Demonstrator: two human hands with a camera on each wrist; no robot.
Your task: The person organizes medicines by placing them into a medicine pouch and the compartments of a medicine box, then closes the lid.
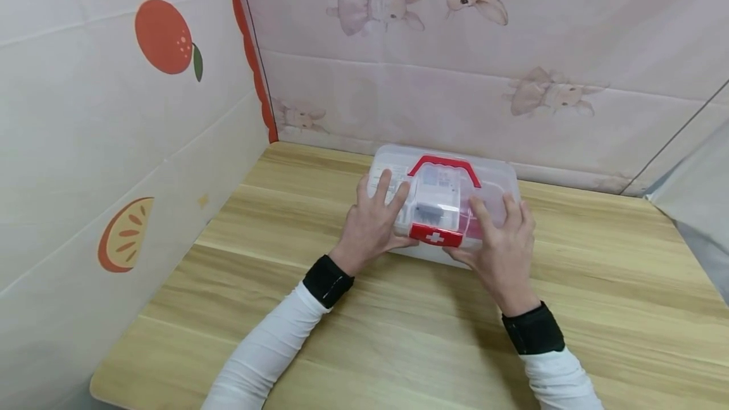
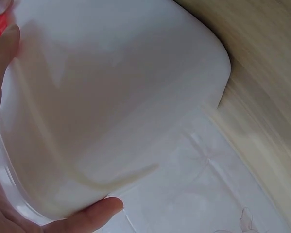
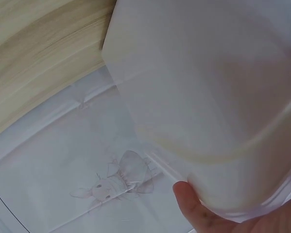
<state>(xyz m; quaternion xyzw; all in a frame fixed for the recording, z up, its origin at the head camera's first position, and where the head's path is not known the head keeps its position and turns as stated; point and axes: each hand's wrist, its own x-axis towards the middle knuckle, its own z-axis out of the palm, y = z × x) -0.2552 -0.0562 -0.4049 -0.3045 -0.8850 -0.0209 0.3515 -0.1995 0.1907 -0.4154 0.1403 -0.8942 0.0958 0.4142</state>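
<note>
A clear plastic first-aid box with a red handle and a red front latch bearing a white cross stands toward the table's back edge. My left hand grips its left side, fingers spread over the lid and thumb at the front beside the latch. On the other side my right hand holds it likewise, its thumb close to the latch's right end. Packets and a pinkish item show dimly through the lid. Both wrist views show the box's whitish wall, with a fingertip curled at the rim.
The box rests on a wood-grain table. Close behind it hangs a pink curtain printed with rabbits, and a white curtain with fruit pictures runs along the left side.
</note>
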